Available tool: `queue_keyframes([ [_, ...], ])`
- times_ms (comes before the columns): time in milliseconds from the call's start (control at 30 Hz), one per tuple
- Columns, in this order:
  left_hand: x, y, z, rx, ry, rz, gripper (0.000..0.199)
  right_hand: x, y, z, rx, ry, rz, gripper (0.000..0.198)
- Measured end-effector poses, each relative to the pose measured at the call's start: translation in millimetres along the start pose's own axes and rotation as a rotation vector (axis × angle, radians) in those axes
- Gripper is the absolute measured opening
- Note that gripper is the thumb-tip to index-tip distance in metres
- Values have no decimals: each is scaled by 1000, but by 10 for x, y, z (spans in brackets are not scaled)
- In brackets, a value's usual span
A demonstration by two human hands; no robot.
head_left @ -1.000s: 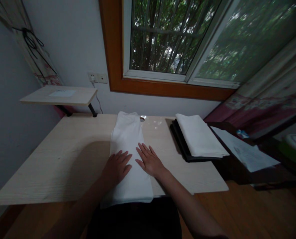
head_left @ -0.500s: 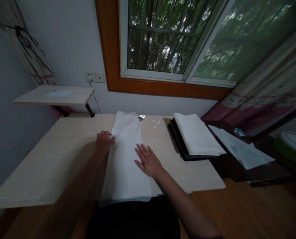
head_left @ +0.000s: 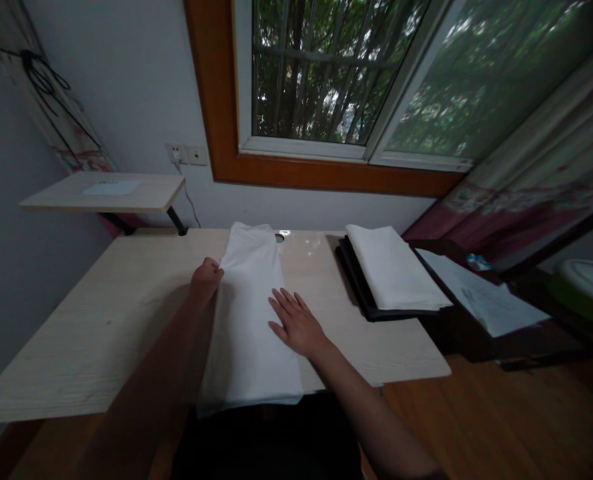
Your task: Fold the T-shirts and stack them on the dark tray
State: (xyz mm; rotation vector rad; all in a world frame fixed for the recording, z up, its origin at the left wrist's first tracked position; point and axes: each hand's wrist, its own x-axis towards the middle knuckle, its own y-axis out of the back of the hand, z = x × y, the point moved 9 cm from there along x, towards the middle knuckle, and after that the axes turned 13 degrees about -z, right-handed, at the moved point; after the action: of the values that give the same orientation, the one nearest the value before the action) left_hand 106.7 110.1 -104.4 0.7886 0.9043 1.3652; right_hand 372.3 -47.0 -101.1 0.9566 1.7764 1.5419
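Note:
A long white folded cloth (head_left: 251, 320), perhaps a garment, lies lengthwise on the pale wooden table (head_left: 146, 313), its near end hanging slightly over the front edge. My left hand (head_left: 207, 277) is closed on the cloth's left edge, pinching and pulling it so that small creases run from the fingers. On the cloth's right side my right hand (head_left: 296, 322) rests flat, fingers spread, holding nothing. The far end of the cloth is a bit rumpled.
A stack of folded cloths, white (head_left: 394, 267) over black (head_left: 356, 283), sits on the table's right part. A small raised shelf (head_left: 151, 190) stands back left. Papers (head_left: 481, 293) lie on a dark surface at right. A window (head_left: 321, 73) is beyond.
My left hand has gone from lying with loose fingers at the cloth's left edge to pinching it and tugging it slightly left. My right hand has stayed in place.

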Motion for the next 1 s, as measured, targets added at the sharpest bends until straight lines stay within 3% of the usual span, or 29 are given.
queue_keyframes([
  [133,-57,63,18,61,-42,95,37,-1,-18,-4,-14,5,6,60],
  [300,-170,144,89,184,-130,242,38,-15,-31,-26,-36,-2,4,60],
  [433,-236,148,331,226,-284,316,39,-29,-18,-37,-43,-8,18,61],
  [567,-298,-202,817,290,-516,193,46,-26,-24,-39,-50,-16,8,60],
  [700,-344,-619,1129,343,-564,69,57,-35,-38,-47,-61,-20,3,60],
  [800,-295,-708,1108,339,-501,66,57,-60,-44,-52,-65,-29,4,60],
  [1000,-138,-482,709,357,-389,148,58,-144,-37,-97,-79,-48,10,61],
])
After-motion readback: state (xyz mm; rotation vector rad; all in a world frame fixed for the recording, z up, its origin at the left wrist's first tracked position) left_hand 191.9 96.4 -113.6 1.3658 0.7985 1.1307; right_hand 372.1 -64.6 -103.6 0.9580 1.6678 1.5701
